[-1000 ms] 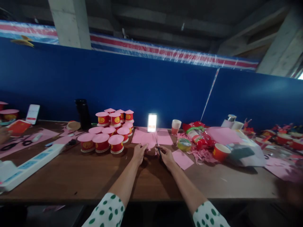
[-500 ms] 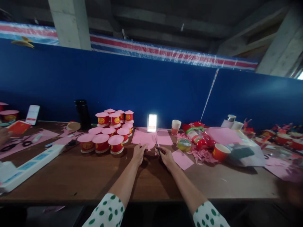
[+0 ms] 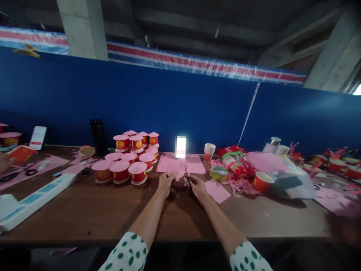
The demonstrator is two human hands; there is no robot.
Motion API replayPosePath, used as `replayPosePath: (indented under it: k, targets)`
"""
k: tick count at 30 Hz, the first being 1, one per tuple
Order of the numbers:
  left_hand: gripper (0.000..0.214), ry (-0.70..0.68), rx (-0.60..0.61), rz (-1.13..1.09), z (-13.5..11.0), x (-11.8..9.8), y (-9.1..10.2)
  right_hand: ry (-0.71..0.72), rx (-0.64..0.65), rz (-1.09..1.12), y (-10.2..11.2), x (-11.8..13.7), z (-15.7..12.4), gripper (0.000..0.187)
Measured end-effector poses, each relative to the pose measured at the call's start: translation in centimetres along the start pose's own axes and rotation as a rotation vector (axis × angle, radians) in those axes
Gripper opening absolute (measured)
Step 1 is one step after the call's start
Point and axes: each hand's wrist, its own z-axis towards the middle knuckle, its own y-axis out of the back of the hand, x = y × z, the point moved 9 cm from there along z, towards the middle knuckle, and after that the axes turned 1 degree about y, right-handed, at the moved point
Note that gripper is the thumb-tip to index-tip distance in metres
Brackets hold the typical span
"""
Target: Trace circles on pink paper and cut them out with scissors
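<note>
My left hand (image 3: 166, 183) pinches the near edge of a rounded pink paper piece (image 3: 175, 168). In my right hand (image 3: 196, 186) are scissors (image 3: 186, 173), their blades pointing away from me at the paper's right side. Behind the piece, flat pink sheets (image 3: 196, 164) lie on the table, and its colour blends with theirs. How far the blades are apart is too small to tell. To the left stand several red paper cups (image 3: 121, 174) topped with pink paper discs, some of them stacked.
A phone (image 3: 181, 147) with a bright screen leans upright straight ahead. At right are a paper cup (image 3: 209, 151), a tape roll (image 3: 219, 172), a red bag (image 3: 234, 162) and pink shreds. A power strip (image 3: 38, 199) and black bottle (image 3: 97, 137) are at left. Another person's hand (image 3: 4, 162) shows far left.
The pink piece in my left hand has turned slightly, and its rounded outline shows more plainly. Both hands stay almost in place.
</note>
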Motion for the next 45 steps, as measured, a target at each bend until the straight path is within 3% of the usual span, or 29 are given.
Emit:
replayPosePath:
  k: [17,45]
  targets:
    - [0.027,0.064,0.001,-0.040,-0.76,-0.43,-0.52,-0.048,-0.010,0.016,-0.05,0.67,-0.38,0.037]
    - [0.032,0.010,0.016,-0.099,-0.31,-0.26,-0.33,0.030,0.013,-0.028,-0.02,0.38,0.05,0.034]
